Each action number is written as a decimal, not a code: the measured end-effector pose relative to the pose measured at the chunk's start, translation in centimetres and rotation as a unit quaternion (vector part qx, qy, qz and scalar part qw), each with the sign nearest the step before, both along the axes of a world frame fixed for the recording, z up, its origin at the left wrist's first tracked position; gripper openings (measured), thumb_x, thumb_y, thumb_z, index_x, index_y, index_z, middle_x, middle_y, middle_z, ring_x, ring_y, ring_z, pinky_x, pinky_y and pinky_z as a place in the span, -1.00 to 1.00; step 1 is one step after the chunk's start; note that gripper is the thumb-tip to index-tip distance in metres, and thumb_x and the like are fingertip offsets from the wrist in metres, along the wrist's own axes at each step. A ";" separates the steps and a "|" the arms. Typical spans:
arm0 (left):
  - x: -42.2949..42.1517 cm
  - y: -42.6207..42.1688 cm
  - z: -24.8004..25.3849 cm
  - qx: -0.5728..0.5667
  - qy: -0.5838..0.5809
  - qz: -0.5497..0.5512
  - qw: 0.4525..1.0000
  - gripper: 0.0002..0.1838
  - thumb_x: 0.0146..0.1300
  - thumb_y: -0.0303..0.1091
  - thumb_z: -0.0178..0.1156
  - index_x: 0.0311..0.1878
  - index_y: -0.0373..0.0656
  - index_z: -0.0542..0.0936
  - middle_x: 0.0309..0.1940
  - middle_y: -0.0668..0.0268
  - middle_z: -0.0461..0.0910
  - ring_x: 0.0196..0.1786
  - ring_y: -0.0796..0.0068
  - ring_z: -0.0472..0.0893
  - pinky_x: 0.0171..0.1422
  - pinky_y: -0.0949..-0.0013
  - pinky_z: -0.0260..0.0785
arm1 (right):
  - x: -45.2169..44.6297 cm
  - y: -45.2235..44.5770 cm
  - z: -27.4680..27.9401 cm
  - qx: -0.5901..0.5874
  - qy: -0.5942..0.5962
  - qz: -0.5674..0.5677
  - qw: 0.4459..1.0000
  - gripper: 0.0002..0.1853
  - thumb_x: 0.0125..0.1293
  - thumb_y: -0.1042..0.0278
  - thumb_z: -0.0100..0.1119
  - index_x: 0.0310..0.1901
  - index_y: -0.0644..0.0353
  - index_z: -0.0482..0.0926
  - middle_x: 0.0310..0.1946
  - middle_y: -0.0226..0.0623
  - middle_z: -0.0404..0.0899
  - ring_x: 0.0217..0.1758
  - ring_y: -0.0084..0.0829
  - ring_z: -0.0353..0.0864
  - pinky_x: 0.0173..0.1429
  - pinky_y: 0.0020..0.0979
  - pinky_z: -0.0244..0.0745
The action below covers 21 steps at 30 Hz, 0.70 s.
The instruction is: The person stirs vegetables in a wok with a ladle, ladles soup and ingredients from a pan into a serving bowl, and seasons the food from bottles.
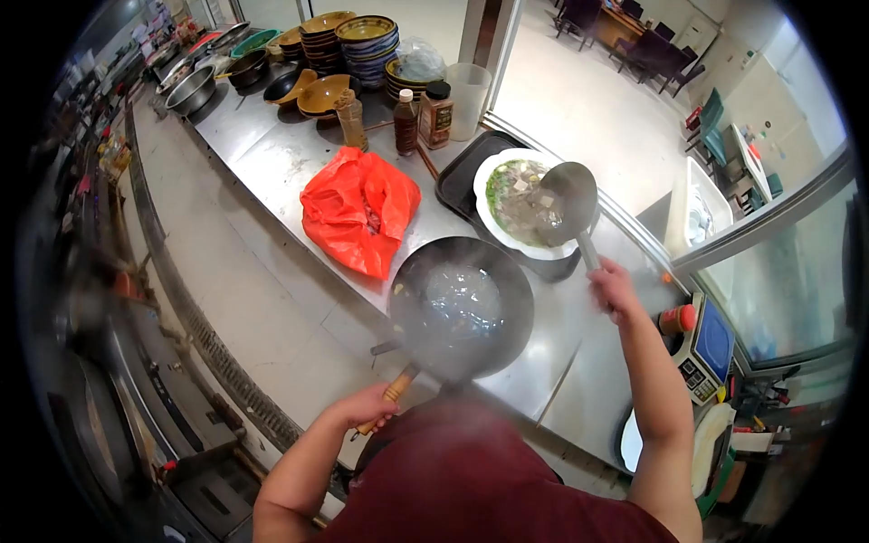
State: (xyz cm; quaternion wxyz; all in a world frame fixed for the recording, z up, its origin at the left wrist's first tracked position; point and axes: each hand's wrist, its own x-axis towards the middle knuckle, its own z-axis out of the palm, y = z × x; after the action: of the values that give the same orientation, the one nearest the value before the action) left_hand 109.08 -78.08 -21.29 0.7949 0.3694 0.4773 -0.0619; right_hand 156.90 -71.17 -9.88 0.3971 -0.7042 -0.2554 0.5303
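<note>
My left hand (366, 406) is closed round the wooden handle of a dark wok (516, 312), which is by the counter's near edge with steaming, cloudy liquid inside. My right hand (615, 288) grips the handle of a metal ladle (574, 192). The ladle's bowl is over the right side of a white scalloped bowl (482, 206). In that bowl is soup (516, 195) with green bits and pale cubes. Beneath it lies a black tray (457, 183). Whether the ladle touches the soup cannot be made out.
A red plastic bag (348, 204) lies left of the wok. Behind it stand sauce bottles (406, 124), a spice jar (436, 118), a clear plastic pitcher (469, 95) and stacked bowls (367, 50). A window frame (625, 222) borders the counter. At right sits a scale (709, 348).
</note>
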 end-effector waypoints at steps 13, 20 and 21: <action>0.5 0.4 2.1 0.150 0.114 -0.091 0.978 -0.70 0.09 -0.28 0.25 -0.24 -0.21 0.37 -0.57 0.33 0.47 -0.65 0.55 0.46 -0.62 0.41 0.34 | -2.3 -3.5 1.0 0.142 -0.489 0.144 0.848 -0.34 0.14 0.41 0.12 0.34 0.11 0.25 -0.47 -0.13 0.53 -0.30 -0.26 0.58 -0.14 -0.27 0.46; 0.3 0.2 1.0 0.155 0.102 -0.069 0.980 -0.72 0.10 -0.37 0.23 -0.19 -0.22 0.38 -0.60 0.32 0.46 -0.67 0.55 0.45 -0.64 0.41 0.32 | -7.5 -11.3 -1.2 0.006 -0.237 0.196 0.951 -0.32 0.15 0.41 0.21 0.35 0.12 0.25 -0.54 -0.30 0.50 -0.54 -0.46 0.47 -0.34 -0.39 0.43; 0.2 0.1 0.6 0.163 0.094 -0.069 0.980 -0.73 0.10 -0.41 0.22 -0.18 -0.23 0.38 -0.62 0.33 0.45 -0.68 0.55 0.44 -0.64 0.41 0.31 | -7.9 -12.1 -2.0 0.011 -0.245 0.206 0.947 -0.31 0.16 0.42 0.21 0.36 0.13 0.24 -0.57 -0.37 0.46 -0.61 -0.53 0.42 -0.44 -0.42 0.41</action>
State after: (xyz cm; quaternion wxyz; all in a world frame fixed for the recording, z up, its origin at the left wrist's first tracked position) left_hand 109.24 -77.95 -20.72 0.6694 0.5188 0.5268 -0.0723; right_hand 149.01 -83.23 -11.87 0.2123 -0.7401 -0.4900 0.4088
